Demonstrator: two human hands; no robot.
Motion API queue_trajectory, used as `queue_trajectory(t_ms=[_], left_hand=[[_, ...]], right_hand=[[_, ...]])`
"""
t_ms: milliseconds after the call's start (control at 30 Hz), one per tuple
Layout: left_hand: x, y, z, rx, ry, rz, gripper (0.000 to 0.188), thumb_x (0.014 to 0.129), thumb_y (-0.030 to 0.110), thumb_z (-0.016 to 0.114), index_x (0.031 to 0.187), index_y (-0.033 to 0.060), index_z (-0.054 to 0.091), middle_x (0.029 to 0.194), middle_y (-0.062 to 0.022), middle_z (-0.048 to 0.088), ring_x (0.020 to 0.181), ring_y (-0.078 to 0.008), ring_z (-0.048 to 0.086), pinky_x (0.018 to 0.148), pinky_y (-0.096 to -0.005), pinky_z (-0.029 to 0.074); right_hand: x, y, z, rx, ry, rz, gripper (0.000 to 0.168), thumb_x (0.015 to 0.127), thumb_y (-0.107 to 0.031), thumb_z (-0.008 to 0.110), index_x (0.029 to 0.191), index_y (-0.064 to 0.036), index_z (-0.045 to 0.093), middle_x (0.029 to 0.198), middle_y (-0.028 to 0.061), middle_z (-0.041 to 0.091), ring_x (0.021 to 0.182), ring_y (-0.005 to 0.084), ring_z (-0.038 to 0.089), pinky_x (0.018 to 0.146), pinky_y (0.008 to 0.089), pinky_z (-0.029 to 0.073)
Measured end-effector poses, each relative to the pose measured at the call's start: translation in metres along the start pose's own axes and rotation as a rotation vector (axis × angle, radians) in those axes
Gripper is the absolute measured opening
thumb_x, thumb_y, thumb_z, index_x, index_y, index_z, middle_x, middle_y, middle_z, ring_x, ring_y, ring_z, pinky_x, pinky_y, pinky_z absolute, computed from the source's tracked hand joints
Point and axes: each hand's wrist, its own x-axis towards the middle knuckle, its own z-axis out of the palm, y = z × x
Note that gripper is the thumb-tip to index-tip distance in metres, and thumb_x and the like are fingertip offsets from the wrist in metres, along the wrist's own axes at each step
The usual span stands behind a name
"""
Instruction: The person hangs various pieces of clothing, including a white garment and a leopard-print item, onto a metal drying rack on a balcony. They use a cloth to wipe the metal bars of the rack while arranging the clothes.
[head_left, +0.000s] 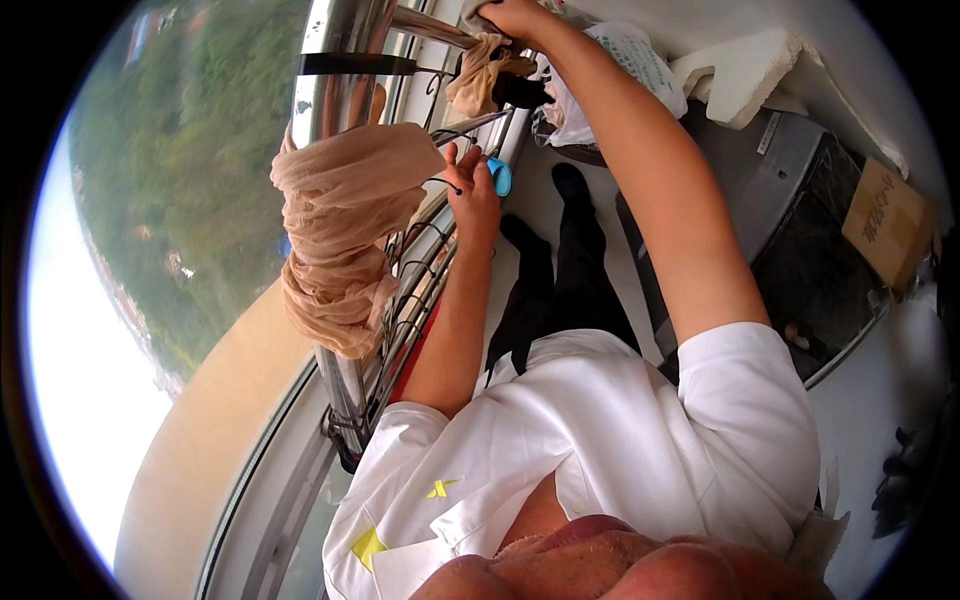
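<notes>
My left hand (474, 191) is raised beside the metal rail, its fingers apart and slightly curled near black-tipped wire hooks (455, 187). A small blue plastic piece (499, 177) shows just beyond its palm. Sheer tan fabric (352, 225) is draped in folds over the chrome rail (360, 45), to the left of this hand. At the top edge my right hand (514, 19) is closed on a greyish cloth (478, 13), partly cut off by the frame. Below it hang a bunched tan cloth (476, 75) and a black cloth (521, 91).
Window glass and its frame (277, 510) run along the left. On the right are a white plastic bag (637, 64), a broken white foam block (739, 79), a dark grey case (750, 180) and a cardboard box (885, 221) bearing writing. My feet in black shoes (571, 184) stand on the pale floor.
</notes>
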Motion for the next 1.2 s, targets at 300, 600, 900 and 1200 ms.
queue_trajectory(t_ms=[300, 600, 900, 1200], left_hand=[[-0.003, -0.011, -0.006, -0.031, -0.002, -0.009, 0.053, 0.097, 0.006, 0.048, 0.145, -0.0023, 0.027, 0.128, -0.018, 0.055, 0.113, -0.0206, 0.056, 0.097, -0.0305, 0.043], [-0.01, -0.007, 0.0, 0.041, 0.026, 0.012, 0.052, 0.097, 0.006, 0.05, 0.145, -0.0033, 0.031, 0.125, -0.0147, 0.056, 0.112, -0.0192, 0.055, 0.097, -0.0316, 0.044], [-0.018, -0.023, -0.011, 0.135, -0.021, 0.022, 0.05, 0.099, 0.007, 0.05, 0.144, -0.0012, 0.032, 0.129, -0.0188, 0.057, 0.115, -0.0226, 0.057, 0.098, -0.0334, 0.044], [-0.031, -0.027, -0.007, 0.108, -0.05, 0.019, 0.049, 0.098, 0.007, 0.05, 0.144, -0.002, 0.033, 0.127, -0.0192, 0.057, 0.114, -0.0232, 0.057, 0.098, -0.0337, 0.044]], right_hand=[[0.096, 0.028, 0.059, -0.5, -0.374, -0.352, 0.04, 0.081, -0.035, 0.065, 0.102, -0.003, 0.072, 0.106, 0.0179, 0.069, 0.095, 0.0271, 0.067, 0.085, 0.0355, 0.052], [0.076, 0.019, 0.069, -0.36, -0.401, -0.383, 0.03, 0.085, -0.031, 0.064, 0.097, -0.004, 0.072, 0.096, 0.0115, 0.07, 0.082, 0.0245, 0.066, 0.073, 0.0382, 0.053], [0.086, 0.006, 0.061, 0.461, 0.04, 0.129, 0.048, 0.091, -0.039, 0.055, 0.111, 0.004, 0.062, 0.093, 0.0225, 0.065, 0.079, 0.0297, 0.064, 0.067, 0.0431, 0.051], [0.093, -0.009, 0.06, 0.623, 0.182, 0.19, 0.055, 0.091, -0.039, 0.053, 0.123, 0.006, 0.057, 0.116, 0.0263, 0.061, 0.102, 0.0357, 0.061, 0.083, 0.045, 0.05]])
